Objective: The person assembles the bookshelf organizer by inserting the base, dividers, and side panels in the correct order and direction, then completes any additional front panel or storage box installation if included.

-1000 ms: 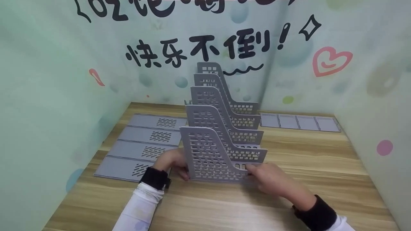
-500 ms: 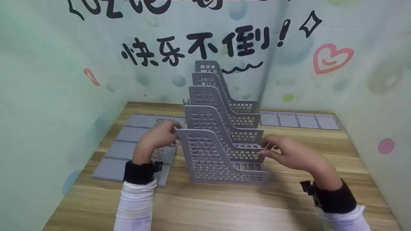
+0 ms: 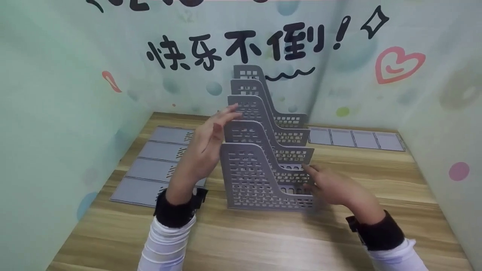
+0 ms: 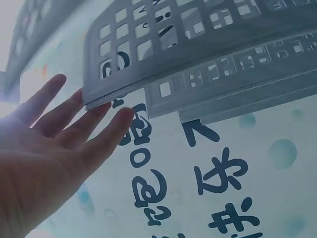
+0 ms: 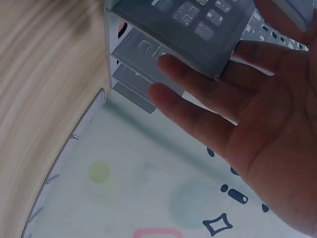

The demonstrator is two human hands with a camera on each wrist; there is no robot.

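Note:
A grey perforated file rack stands upright in the middle of the table, its several sloped dividers lined up from front to back. At its tall left side, my left hand has its fingers extended, their tips overlapping the middle dividers. The left wrist view shows that hand with spread fingers right at the edges of the panels. My right hand is at the low right ends of the front dividers. In the right wrist view its straight fingers reach in among the panels, gripping nothing.
Left of the rack a flat grey panel with slotted sections lies on the wooden table. Another flat grey strip, divided into sections, lies at the back right. Printed cloth walls enclose the back and sides.
My left hand has risen from the rack's lower left side to its upper dividers. My right hand has left the front panel's low edge and moved among the divider ends. The rack stays upright.

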